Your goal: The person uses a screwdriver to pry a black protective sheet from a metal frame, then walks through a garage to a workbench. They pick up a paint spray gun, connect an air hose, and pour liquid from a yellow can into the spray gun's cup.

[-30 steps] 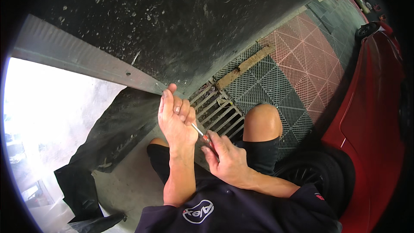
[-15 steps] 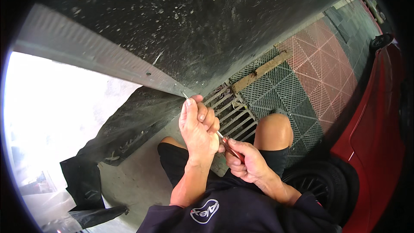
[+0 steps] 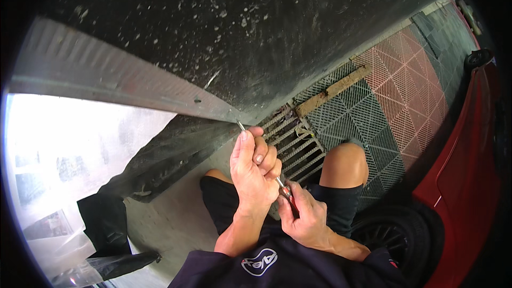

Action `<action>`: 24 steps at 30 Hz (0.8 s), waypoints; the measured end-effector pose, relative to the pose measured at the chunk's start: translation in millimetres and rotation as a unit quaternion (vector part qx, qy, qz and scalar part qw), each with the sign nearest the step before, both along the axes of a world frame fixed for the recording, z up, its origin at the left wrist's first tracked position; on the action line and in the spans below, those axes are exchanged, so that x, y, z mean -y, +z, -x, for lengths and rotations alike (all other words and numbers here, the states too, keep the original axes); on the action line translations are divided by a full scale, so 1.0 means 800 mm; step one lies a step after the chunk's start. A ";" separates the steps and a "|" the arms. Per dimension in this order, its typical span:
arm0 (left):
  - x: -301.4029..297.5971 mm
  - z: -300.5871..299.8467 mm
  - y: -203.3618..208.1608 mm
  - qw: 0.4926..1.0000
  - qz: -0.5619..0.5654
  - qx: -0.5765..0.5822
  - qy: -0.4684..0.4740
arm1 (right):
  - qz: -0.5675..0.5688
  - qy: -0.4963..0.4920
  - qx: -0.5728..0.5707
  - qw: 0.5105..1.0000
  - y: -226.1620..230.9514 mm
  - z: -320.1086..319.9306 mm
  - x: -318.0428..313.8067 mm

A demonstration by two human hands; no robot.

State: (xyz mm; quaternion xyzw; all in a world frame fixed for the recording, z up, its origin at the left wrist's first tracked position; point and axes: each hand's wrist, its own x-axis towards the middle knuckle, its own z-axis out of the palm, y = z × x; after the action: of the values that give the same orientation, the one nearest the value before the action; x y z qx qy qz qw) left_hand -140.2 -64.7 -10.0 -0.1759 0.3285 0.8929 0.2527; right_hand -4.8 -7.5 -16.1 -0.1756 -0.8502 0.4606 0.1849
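Note:
A screwdriver [image 3: 288,193] with a red handle and thin metal shaft runs slantwise through both my hands. My left hand [image 3: 253,176] is closed round the shaft, with thumb and fingers pinching it near the tip. My right hand [image 3: 306,220] grips the handle and covers most of it. The tip meets, or nearly meets, the low end of a grey metal strip [image 3: 133,82] on the wall's edge; exact contact is too small to tell. A small dark hole shows farther up that strip.
The dark, speckled wall [image 3: 256,26] rises ahead. Below it lie a floor grate [image 3: 301,152], a wooden slat [image 3: 333,92] and grey and red floor tiles [image 3: 400,74]. A red car [image 3: 461,160] stands close on the right. Black and clear plastic sheeting [image 3: 104,224] hangs at left.
My right hand has turned on the screwdriver's handle, its fingers now bunched differently and hiding more of the red. The left hand keeps its hold; the whole view has shifted slightly.

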 end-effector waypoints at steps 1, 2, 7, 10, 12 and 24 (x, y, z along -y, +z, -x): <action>-0.001 -0.002 0.003 1.000 -0.002 0.010 0.006 | 0.080 0.000 0.011 0.997 0.006 -0.001 -0.001; -0.002 0.001 0.003 1.000 0.001 0.008 0.007 | 0.160 0.001 0.022 0.987 0.014 -0.002 -0.003; -0.022 0.011 -0.001 0.998 0.049 -0.033 0.032 | 0.827 0.040 0.132 0.545 0.007 0.001 -0.068; -0.019 0.018 0.000 0.996 0.067 -0.040 0.032 | 0.440 0.033 0.125 0.889 0.023 0.004 -0.038; -0.013 0.022 0.004 0.996 0.076 -0.037 0.025 | 0.004 0.013 0.026 1.000 0.030 0.004 -0.020; 0.003 0.006 -0.005 1.000 0.016 -0.003 -0.005 | 0.222 0.030 0.037 0.974 0.003 -0.003 -0.012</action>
State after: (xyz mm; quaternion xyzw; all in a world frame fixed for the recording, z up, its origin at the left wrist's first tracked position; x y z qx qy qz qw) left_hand -145.3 -67.0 -14.1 -0.1757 0.3447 0.8867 0.2530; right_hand -2.3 1.8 -13.7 -0.2040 -0.7380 0.6360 0.0958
